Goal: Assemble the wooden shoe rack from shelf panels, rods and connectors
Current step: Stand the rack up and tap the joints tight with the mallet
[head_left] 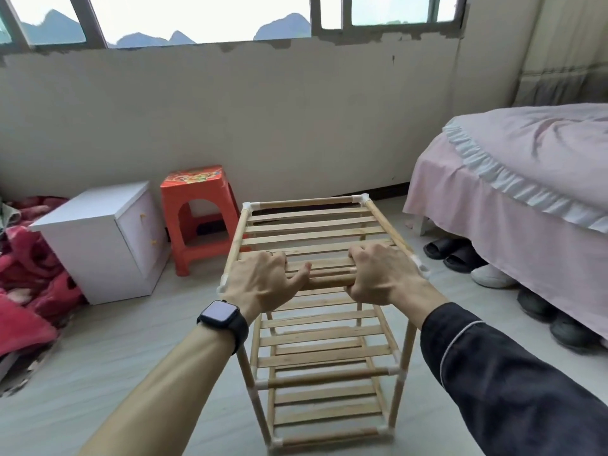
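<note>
Shoe rack [316, 324] upright on the floor [131, 373], between a white cabinet [108, 238] and a bed [513, 192], orange stool [197, 212] behind. Left hand [263, 281] and right hand [381, 274] both curled tight around the near top rod [325, 280], thumbs underneath.

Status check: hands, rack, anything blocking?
Left hand and right hand both gripping top front rod. Shoe rack upright on floor. Nothing in the way.
</note>
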Demonstrator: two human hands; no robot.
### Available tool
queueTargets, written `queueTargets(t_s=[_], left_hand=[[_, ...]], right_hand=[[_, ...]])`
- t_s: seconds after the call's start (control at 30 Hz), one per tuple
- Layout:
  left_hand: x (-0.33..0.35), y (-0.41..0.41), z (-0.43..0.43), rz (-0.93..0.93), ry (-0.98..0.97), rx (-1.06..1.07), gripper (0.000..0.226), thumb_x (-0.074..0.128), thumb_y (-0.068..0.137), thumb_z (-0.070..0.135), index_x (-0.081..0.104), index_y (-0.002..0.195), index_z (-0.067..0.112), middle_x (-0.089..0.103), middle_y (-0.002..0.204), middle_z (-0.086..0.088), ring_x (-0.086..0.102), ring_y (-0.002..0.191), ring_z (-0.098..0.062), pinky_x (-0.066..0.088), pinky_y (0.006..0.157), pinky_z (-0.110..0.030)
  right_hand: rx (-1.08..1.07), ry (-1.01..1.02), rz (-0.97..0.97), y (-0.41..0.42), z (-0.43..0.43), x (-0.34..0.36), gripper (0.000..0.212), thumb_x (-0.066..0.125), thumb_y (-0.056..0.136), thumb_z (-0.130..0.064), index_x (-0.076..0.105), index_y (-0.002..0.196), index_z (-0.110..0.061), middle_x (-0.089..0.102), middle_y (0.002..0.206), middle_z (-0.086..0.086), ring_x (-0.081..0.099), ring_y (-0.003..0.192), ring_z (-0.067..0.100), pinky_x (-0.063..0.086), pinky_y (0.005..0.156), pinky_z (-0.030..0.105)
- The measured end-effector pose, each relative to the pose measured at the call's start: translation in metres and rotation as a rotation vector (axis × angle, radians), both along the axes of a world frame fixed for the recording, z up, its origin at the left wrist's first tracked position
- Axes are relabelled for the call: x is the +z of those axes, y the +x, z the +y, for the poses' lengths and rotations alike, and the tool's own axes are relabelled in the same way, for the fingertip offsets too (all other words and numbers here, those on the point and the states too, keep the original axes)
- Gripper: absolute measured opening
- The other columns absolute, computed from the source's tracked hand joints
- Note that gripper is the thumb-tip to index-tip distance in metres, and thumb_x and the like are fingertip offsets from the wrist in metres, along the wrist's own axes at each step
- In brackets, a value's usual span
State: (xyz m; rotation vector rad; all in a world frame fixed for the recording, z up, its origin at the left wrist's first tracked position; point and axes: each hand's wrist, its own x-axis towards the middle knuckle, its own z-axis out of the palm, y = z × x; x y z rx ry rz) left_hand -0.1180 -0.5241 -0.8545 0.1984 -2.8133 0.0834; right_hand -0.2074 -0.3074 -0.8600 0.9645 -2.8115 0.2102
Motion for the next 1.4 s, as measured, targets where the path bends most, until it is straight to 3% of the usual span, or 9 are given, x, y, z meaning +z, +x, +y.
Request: queueTargets(t_s=[0.17,0.37,0.47,0.8,0.9,1.03,1.17,1.27,1.4], left_hand=[[-0.003,-0.006,0.001,0.012,0.01,-0.014,0.076,0.011,0.088,0.08,0.06,0.087,0.022,0.06,0.074,0.003,0.059,0.067,-0.016,0.054,0.066,-0.037],[-0.004,0.0,-0.011,0.032,-0.107,-0.042,0.09,-0.008,0.082,0.088,0.057,0.082,0.027,0.058,0.069,0.007,0.054,0.065,-0.01,0.048,0.069,-0.034],[-0.006,0.007,-0.02,0.028,-0.111,-0.006,0.09,-0.009,0.082,0.088,0.058,0.083,0.027,0.057,0.069,0.008,0.054,0.065,-0.011,0.047,0.078,-0.037],[-0.003,0.0,-0.005,0.027,-0.133,0.085,0.081,0.001,0.087,0.075,0.058,0.063,0.023,0.054,0.057,0.007,0.05,0.054,-0.013,0.033,0.076,-0.04],[-0.001,-0.003,0.005,0.018,-0.113,0.121,0.077,0.005,0.09,0.071,0.06,0.066,0.023,0.055,0.06,0.007,0.05,0.056,-0.012,0.034,0.074,-0.038],[0.002,-0.009,0.036,0.136,-0.196,0.1,0.057,0.02,0.099,0.049,0.067,0.092,0.018,0.07,0.09,-0.001,0.063,0.082,-0.021,0.044,0.084,-0.043],[-0.029,-0.021,0.103,0.328,-0.169,-0.378,0.038,0.047,0.096,0.037,0.06,0.124,0.015,0.063,0.128,-0.012,0.059,0.116,-0.03,0.049,0.094,-0.049],[-0.08,-0.031,0.171,0.219,-0.115,-0.621,0.038,0.055,0.091,0.029,0.062,0.127,0.018,0.065,0.127,-0.011,0.059,0.119,-0.029,0.051,0.096,-0.046],[-0.177,-0.051,0.234,-0.27,0.09,-0.602,0.048,0.05,0.095,0.026,0.046,0.143,0.025,0.051,0.147,-0.006,0.045,0.135,-0.026,0.039,0.11,-0.043]], right_hand=[[-0.009,-0.001,0.011,-0.007,0.001,0.001,0.017,0.056,0.078,-0.038,0.052,0.089,-0.026,0.053,0.078,-0.007,0.052,0.069,0.014,0.052,0.069,0.035],[-0.036,-0.003,0.083,-0.022,0.018,-0.007,0.033,0.054,0.078,-0.054,0.059,0.104,-0.033,0.06,0.099,-0.009,0.057,0.093,0.019,0.052,0.084,0.038],[-0.043,-0.02,0.128,-0.032,0.025,-0.012,0.036,0.054,0.08,-0.055,0.06,0.108,-0.032,0.062,0.103,-0.009,0.058,0.094,0.019,0.049,0.076,0.034],[0.0,-0.057,0.232,-0.049,0.025,-0.018,0.024,0.051,0.087,-0.053,0.057,0.086,-0.03,0.056,0.079,-0.01,0.058,0.075,0.017,0.037,0.061,0.028],[-0.017,-0.088,0.266,-0.053,0.028,-0.017,0.024,0.056,0.088,-0.048,0.064,0.102,-0.03,0.066,0.098,-0.008,0.062,0.092,0.019,0.045,0.076,0.031],[-0.082,-0.209,0.29,-0.05,0.047,-0.028,0.048,0.067,0.084,-0.029,0.058,0.129,-0.014,0.063,0.129,0.007,0.055,0.125,0.028,0.043,0.107,0.046],[-0.112,-0.439,0.452,-0.043,0.095,-0.066,0.056,0.069,0.08,-0.017,0.053,0.132,-0.004,0.05,0.137,0.015,0.051,0.123,0.033,0.049,0.096,0.045],[-0.294,-0.55,0.354,-0.043,0.144,-0.111,0.06,0.071,0.079,-0.017,0.05,0.133,-0.003,0.049,0.139,0.015,0.049,0.124,0.035,0.045,0.097,0.046],[-0.688,-0.408,-0.09,-0.047,0.217,-0.191,0.059,0.061,0.087,-0.027,0.044,0.141,-0.008,0.045,0.144,0.013,0.039,0.131,0.034,0.04,0.101,0.046]])
